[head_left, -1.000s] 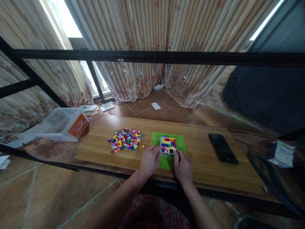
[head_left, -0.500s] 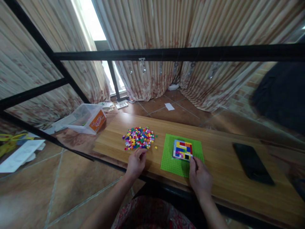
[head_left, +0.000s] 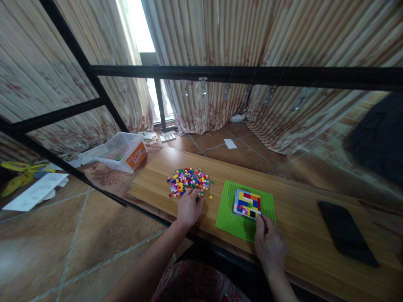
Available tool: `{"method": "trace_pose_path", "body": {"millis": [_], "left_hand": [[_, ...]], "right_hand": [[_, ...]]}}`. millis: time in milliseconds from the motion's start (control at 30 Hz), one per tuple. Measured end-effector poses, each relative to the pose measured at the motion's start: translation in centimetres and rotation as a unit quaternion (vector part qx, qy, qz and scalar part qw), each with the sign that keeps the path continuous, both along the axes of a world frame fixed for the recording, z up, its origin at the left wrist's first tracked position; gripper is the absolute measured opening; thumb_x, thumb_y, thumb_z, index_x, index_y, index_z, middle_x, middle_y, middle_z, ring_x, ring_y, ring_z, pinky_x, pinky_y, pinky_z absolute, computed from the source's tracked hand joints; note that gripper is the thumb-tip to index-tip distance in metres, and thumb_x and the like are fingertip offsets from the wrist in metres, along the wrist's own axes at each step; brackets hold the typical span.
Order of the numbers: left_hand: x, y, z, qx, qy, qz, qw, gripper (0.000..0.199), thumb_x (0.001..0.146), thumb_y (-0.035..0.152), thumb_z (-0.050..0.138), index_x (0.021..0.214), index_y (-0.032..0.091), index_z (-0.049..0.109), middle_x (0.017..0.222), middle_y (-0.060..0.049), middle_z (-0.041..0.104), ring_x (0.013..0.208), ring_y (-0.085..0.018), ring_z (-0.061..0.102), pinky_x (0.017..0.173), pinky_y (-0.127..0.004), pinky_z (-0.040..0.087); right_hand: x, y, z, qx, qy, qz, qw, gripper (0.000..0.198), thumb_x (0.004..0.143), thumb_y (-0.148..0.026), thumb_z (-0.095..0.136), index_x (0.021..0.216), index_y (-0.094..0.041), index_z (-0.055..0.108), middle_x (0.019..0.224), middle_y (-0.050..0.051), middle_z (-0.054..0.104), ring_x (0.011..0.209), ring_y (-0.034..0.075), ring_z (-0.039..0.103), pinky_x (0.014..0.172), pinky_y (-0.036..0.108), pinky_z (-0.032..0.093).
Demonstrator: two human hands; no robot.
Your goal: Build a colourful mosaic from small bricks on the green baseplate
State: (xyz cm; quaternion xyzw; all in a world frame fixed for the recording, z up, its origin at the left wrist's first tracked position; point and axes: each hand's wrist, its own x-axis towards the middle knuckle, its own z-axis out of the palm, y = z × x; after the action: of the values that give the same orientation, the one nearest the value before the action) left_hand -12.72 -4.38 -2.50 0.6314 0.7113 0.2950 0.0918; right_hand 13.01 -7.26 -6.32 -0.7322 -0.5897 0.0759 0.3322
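Striped curtains hang behind a black metal frame (head_left: 239,75), and below it a wooden worktop (head_left: 296,197) runs over a tiled floor. From the head view, the left hand (head_left: 189,207) lies with its fingertips in the near edge of the pile of small coloured bricks (head_left: 189,181) toward the worktop's left end — whether it pinches one I cannot tell. The right hand (head_left: 269,244) rests at the near edge of the green baseplate (head_left: 229,216), fingers loosely curled, index tip touching the near right corner of the brick mosaic (head_left: 247,204) — holding nothing. A black phone (head_left: 346,233) lies toward the right end; a clear plastic box (head_left: 122,151) sits beyond the left end.
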Motion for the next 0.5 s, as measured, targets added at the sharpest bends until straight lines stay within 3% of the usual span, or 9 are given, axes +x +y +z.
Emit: {"method": "trace_pose_path", "body": {"millis": [133,233,367,500], "left_hand": [[0.1,0.6,-0.4,0.0,0.001,-0.011,1.0,0.016,0.089,0.019,0.057,0.098,0.021,0.071,0.1,-0.005,0.067,0.09,-0.018,0.066,0.079,-0.029,0.052],[-0.1,0.8,-0.4,0.02,-0.057,-0.02,0.998,0.016,0.089,0.016,0.057,0.096,0.02,0.071,0.099,-0.005,0.068,0.09,-0.017,0.066,0.082,-0.029,0.051],[0.0,0.6,0.6,0.035,-0.165,-0.057,0.984,0.016,0.089,0.015,0.056,0.092,0.018,0.071,0.09,-0.004,0.07,0.08,-0.014,0.065,0.077,-0.026,0.051],[1.7,0.5,1.7,0.029,-0.203,-0.122,0.971,0.018,0.089,0.017,0.056,0.089,0.018,0.073,0.086,-0.004,0.071,0.077,-0.014,0.064,0.074,-0.025,0.05]], "right_hand": [[0.1,0.0,-0.2,0.008,0.007,0.007,1.0,0.073,0.094,-0.067,0.027,0.11,-0.01,0.069,0.103,0.02,0.073,0.088,0.03,0.068,0.077,0.038,0.048],[0.2,0.1,-0.3,0.013,0.008,0.013,1.0,0.072,0.095,-0.066,0.027,0.11,-0.01,0.069,0.103,0.02,0.073,0.087,0.029,0.068,0.078,0.037,0.048],[0.0,0.1,-0.1,0.013,0.006,0.011,1.0,0.071,0.095,-0.065,0.027,0.109,-0.009,0.069,0.102,0.02,0.073,0.087,0.029,0.068,0.077,0.037,0.048],[-0.2,0.1,0.2,0.014,0.008,0.01,1.0,0.071,0.096,-0.064,0.026,0.109,-0.009,0.069,0.101,0.02,0.073,0.087,0.029,0.068,0.078,0.038,0.048]]}}
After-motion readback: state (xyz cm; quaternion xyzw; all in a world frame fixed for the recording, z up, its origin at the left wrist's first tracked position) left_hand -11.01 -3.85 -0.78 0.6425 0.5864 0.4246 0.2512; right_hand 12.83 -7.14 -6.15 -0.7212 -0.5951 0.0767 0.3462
